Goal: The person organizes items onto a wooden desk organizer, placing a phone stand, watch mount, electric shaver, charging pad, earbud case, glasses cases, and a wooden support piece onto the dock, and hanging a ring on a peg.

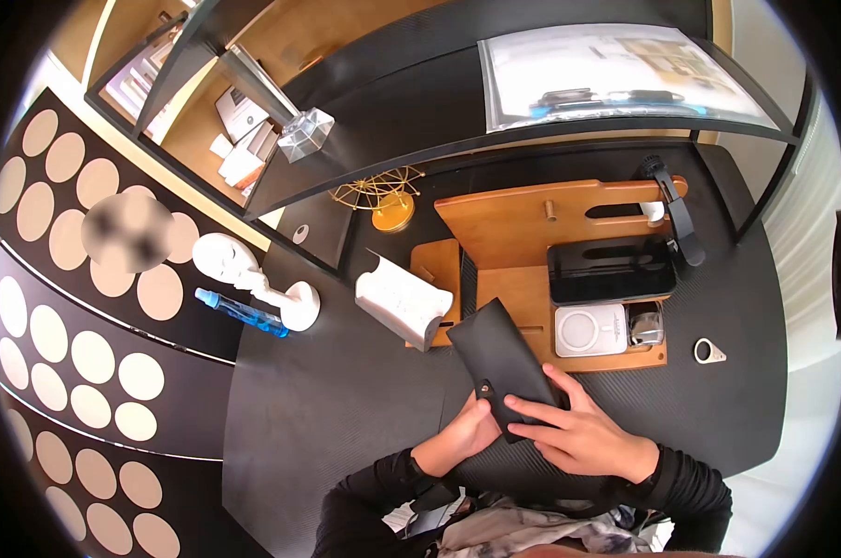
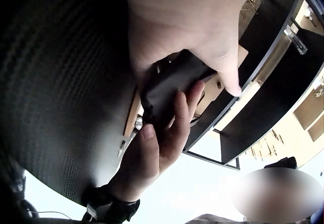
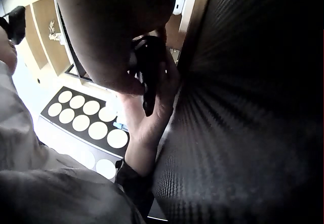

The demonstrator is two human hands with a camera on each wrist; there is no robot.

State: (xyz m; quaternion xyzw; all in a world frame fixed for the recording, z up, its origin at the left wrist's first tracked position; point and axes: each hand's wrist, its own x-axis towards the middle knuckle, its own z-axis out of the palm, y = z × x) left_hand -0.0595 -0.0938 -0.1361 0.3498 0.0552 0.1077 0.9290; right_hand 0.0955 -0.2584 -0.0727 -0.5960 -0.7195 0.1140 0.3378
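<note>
A long black leather-like case [image 1: 502,349] with a round metal snap [image 1: 484,389] is held tilted over the near part of the desk. Its lower left end is gripped by my left hand [image 1: 465,435], the thumb close beside the snap. From the right, my right hand [image 1: 583,430] holds the lower part, with fingers lying across its face and the thumb at its far edge. In the left wrist view the case [image 2: 174,87] appears between both hands. The right wrist view shows the case [image 3: 148,64] edge-on and dark; its underside is hidden in the head view.
Beyond the case stands a wooden organizer [image 1: 495,219] bearing a black tray [image 1: 611,270] and a white charging pad [image 1: 590,330]. A white open container [image 1: 403,299] is left of it. Farther left are a blue pen [image 1: 242,312] and white figurine [image 1: 299,305]. A ring holder [image 1: 708,352] lies right.
</note>
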